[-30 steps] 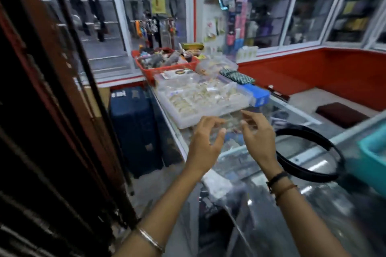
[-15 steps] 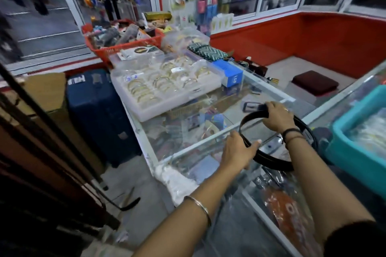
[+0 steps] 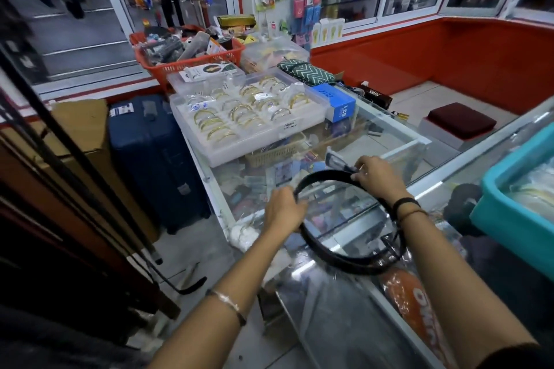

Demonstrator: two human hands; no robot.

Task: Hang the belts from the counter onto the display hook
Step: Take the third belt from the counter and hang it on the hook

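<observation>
A black belt (image 3: 344,260) is curled into a wide loop just above the glass counter (image 3: 398,156). My left hand (image 3: 283,211) grips the loop's left side. My right hand (image 3: 379,178) holds the far end, where a metal buckle (image 3: 337,162) sticks out to the left of my fingers. Dark and brown belts (image 3: 45,189) hang in a row along the left edge of the view. Their display hook is out of sight.
A clear tray of gold bangles (image 3: 248,112) and a blue box (image 3: 338,102) sit on the counter's far part, with a red basket (image 3: 192,57) behind. A teal bin (image 3: 509,207) stands at right. A navy suitcase (image 3: 156,156) stands on the floor beside the counter.
Both hands went from empty above the counter to gripping the black belt. The belt has since lifted and opened into a wider loop, pulled nearer to me.
</observation>
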